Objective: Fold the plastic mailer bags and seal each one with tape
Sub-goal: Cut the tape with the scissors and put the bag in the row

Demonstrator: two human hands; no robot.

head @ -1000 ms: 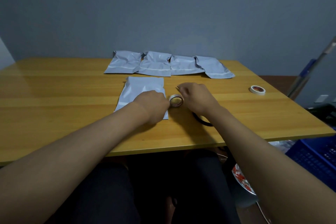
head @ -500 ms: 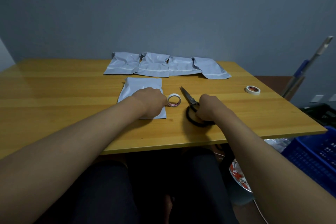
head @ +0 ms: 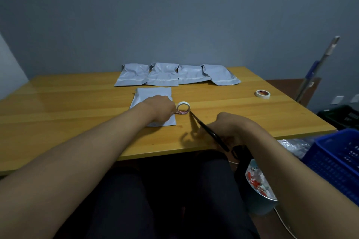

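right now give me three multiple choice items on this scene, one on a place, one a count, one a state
1. Where is the spare tape roll?
A. far right of the table
B. on the mailer bags
C. in the blue crate

2. How many mailer bags lie in the back row?
A. two
B. four
C. six

3. What does the right hand hold?
A. nothing
B. a tape roll
C. scissors

A: it lies alone near the right edge.
B: four sit side by side.
C: black blades project from its grip.

Probably a spare room at home used for packing: a plain wooden table (head: 77, 106) against a bare grey wall (head: 174, 15), a blue plastic crate (head: 334, 161) at four o'clock.
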